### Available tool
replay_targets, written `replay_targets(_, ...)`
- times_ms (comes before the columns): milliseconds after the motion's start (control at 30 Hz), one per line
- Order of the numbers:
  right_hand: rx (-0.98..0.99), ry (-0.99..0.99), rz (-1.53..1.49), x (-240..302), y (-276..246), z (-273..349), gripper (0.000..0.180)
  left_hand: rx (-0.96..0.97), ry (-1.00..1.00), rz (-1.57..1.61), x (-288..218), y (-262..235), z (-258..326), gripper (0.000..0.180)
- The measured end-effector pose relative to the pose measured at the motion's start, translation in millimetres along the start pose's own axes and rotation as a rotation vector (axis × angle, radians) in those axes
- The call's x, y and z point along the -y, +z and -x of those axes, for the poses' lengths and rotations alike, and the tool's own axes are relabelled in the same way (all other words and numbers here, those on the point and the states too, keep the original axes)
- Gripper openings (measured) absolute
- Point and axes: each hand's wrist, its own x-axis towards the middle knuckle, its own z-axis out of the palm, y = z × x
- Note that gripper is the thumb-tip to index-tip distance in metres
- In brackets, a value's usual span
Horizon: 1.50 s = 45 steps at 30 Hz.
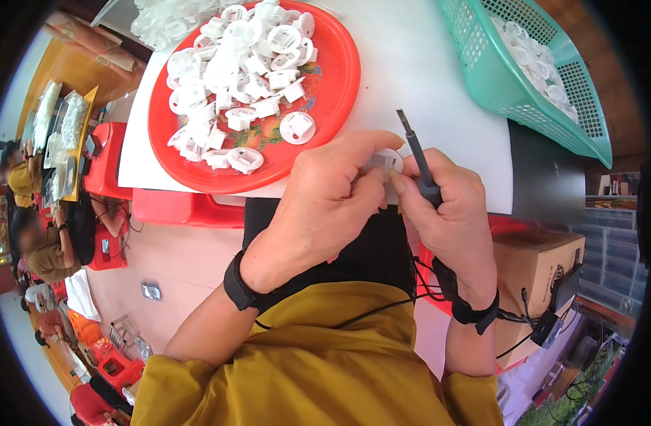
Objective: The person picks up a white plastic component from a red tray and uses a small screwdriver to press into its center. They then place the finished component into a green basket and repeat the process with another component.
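Observation:
Between the thumb and fingers of my left hand point(325, 192) is a small white plastic part point(383, 163), partly hidden by the fingertips. My right hand point(449, 202) is closed around a dark screwdriver point(421, 160), whose narrow tip points up and away from me. The right fingertips also meet the white part, so both hands are close together at the near edge of the table. To their left, a red round tray point(346, 78) bears a heap of similar white plastic parts point(233, 71); a few lie apart from the heap on its near side.
A green perforated basket point(481, 78) with more white parts stands at the far right. White sheeting point(403, 42) covers the table. A clear bag of white parts point(162, 21) lies behind the tray. Red stools point(187, 209) and a cardboard box point(534, 266) are below; people sit at left.

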Motion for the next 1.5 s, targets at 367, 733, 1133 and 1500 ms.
replay_targets(367, -0.034, -0.017, 0.012, 2, 2, 2, 0.006, 0.047, 0.061, -0.067, 2, -5, 2, 0.031)
replay_targets(733, -0.048, -0.018, 0.050, 4, 2, 3, 0.005, 0.028, 0.272, -0.071, 9, -6, 1, 0.024)
replay_targets(1133, -0.010, 0.052, -0.060, 3, 1, 3, 0.006, 0.079, 0.047, 0.000, 3, -10, 6, 0.033)
replay_targets(1500, 0.007, 0.030, -0.130, 0, 0, 4, 0.008, 0.079, -0.113, 0.043, -6, -6, 0, 0.024)
